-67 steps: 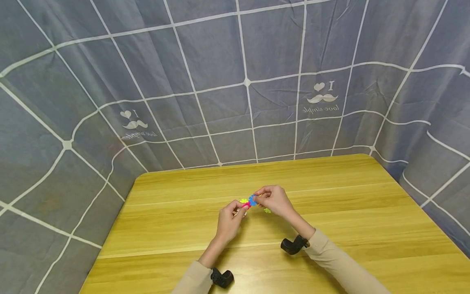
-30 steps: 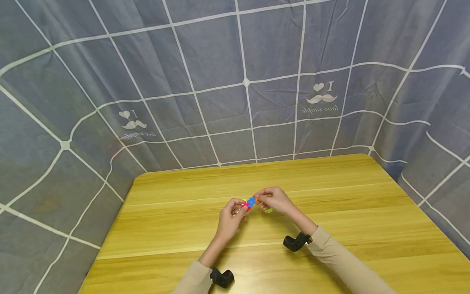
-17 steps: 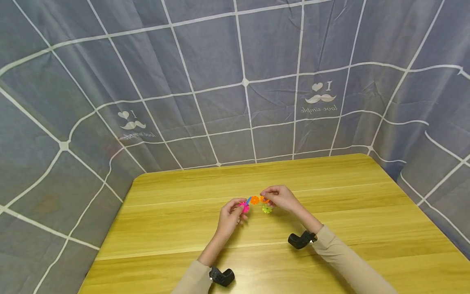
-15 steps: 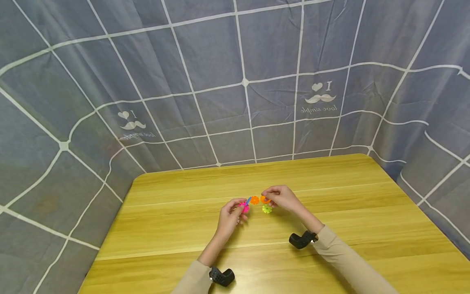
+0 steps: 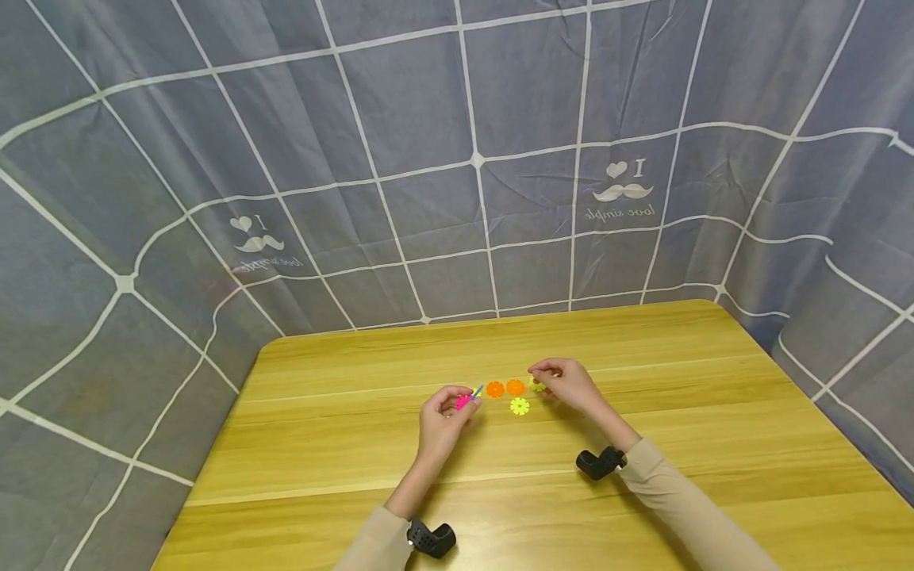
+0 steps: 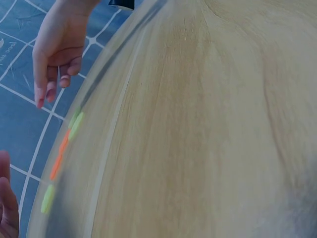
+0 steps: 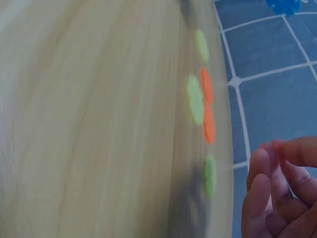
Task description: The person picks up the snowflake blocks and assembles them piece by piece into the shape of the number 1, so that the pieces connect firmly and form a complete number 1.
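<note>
In the head view my left hand [image 5: 440, 422] pinches a pink notched flower-shaped disc [image 5: 464, 402], to which a blue disc [image 5: 477, 392], seen edge-on, appears joined. The blue disc [image 7: 284, 5] also shows at the top of the right wrist view. My right hand [image 5: 569, 385] hovers over a yellow-green disc [image 5: 537, 385], partly hidden by its fingers. In the right wrist view that green disc [image 7: 210, 177] lies on the table, apart from the loosely bent fingers, and nothing shows between them. Most of the left hand falls outside the left wrist view.
Two orange discs [image 5: 505, 388] lie side by side on the wooden table [image 5: 343, 444]. A yellow disc [image 5: 520, 406] sits in front of them. Another yellow-green disc [image 6: 48, 199] lies near the left hand. A grey curtain [image 5: 421, 198] hangs behind the table.
My right hand has let go of the blue disc and moved right, past the orange discs, which are now uncovered. My left hand has shifted slightly left, carrying the pink and blue discs.
</note>
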A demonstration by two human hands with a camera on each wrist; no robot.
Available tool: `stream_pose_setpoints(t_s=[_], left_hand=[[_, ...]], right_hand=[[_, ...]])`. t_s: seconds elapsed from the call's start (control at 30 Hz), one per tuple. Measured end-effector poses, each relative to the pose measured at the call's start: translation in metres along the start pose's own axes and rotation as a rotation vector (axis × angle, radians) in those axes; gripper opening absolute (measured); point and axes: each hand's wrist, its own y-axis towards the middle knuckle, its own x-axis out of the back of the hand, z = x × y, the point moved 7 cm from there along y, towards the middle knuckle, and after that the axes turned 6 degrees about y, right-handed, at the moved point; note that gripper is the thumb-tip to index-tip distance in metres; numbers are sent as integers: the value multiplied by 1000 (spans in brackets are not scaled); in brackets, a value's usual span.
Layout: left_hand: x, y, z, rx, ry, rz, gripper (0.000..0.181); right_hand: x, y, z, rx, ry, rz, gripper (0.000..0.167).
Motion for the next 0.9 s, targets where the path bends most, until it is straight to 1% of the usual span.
stream_pose_setpoints(t_s=[0.13, 0.23, 0.33, 0.53, 0.67, 0.73, 0.9], left_hand=[[2, 0, -1, -14, 25, -4, 20], [3, -1, -2, -16, 44, -13, 18], [4, -1, -3, -22, 67, -16, 17], [4, -3, -5, -31, 97, -5, 15], [4, -4, -6, -27, 114, 10, 16], [4, -4, -6, -29, 124, 18, 16], [3, -4, -8, -40, 134, 28, 17]], right_hand=[[5, 5, -6, 5, -72, -23, 22], [8, 7, -9, 13, -144, -30, 23], [10, 8, -10, 14, -193, -35, 24], [10, 11, -12, -25, -259, -32, 27], [11, 14, -14, -37, -352, -34, 29], [11, 16, -15, -47, -382, -30, 30], [11, 17, -14, -60, -418, -21, 33]])
